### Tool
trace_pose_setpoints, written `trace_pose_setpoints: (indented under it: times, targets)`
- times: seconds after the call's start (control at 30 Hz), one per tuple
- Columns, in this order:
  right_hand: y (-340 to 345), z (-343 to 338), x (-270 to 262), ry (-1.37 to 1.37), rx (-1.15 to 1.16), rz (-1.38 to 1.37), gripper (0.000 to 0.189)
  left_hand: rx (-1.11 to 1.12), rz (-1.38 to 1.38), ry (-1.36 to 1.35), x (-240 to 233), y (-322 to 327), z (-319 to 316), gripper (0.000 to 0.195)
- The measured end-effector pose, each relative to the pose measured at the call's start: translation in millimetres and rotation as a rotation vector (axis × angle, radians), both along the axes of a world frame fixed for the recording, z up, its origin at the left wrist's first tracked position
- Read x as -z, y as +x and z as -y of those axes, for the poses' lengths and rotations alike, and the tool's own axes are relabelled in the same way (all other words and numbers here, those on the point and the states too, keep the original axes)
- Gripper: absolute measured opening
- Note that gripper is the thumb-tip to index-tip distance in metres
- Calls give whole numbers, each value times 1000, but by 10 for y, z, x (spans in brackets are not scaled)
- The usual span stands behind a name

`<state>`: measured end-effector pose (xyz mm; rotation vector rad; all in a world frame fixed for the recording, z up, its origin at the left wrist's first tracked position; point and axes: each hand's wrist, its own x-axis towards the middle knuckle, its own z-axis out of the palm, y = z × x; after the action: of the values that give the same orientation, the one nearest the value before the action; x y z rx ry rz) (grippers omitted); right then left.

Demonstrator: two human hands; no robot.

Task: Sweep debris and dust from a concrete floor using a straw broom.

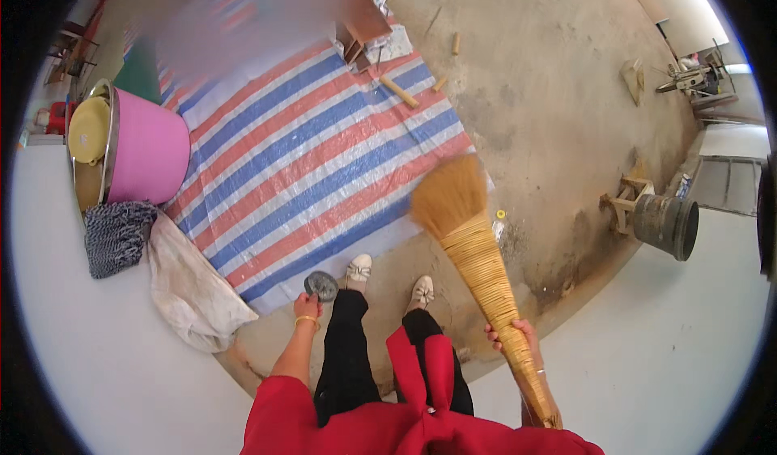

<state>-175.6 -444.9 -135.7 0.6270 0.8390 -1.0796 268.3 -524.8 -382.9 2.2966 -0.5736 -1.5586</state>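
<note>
My right hand (522,333) is closed around a large broom (479,260), its long tapering body bound with straw-coloured cord. The fan of brown bristles points away from me, over the near right corner of a striped plastic sheet (303,133); whether it touches the sheet I cannot tell. The handle end runs back along my right forearm. In my left hand (308,306), low in front of my left leg, is a small, dark grey, round object (321,286), gripped at its rim. Its exact kind is unclear.
At left, a pink tub (149,145) contains a yellow basin (89,130); a grey mop head (120,236) and a whitish sack (191,285) are nearby. Wooden sticks (399,92) and brown boards (367,9) lie ahead. A dark bucket (665,225) stands at right. Beyond, part of the view is blurred.
</note>
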Motion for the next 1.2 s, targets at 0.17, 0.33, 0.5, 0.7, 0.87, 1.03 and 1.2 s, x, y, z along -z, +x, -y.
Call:
trace_pose_setpoints:
  times: [0.17,0.33,0.5,0.7,0.87,1.03,1.2]
  targets:
    - [114,61,-506,-7,-324,-210,51,-110,-24,19,-121,59,-120,20]
    - [809,376,253,-299,-635,-139,68,-127,49,54,-259,369,-397,21]
    - [774,623,889,-303,-846,-141,70,-206,9,-9,-520,428,-454,22]
    - [-458,21,717,-219,-604,-348,64,-289,104,21,-686,516,-814,21]
    - [-1270,-280,292,-109,-522,-528,62,-381,63,37,-786,174,-1074,20]
    - [-1286,-479,-158,-134,-514,-626,63,-379,89,19,-893,-1,-1287,19]
    - [-976,-505,35,-199,-646,-638,66,-299,101,39,-897,-109,-1312,19]
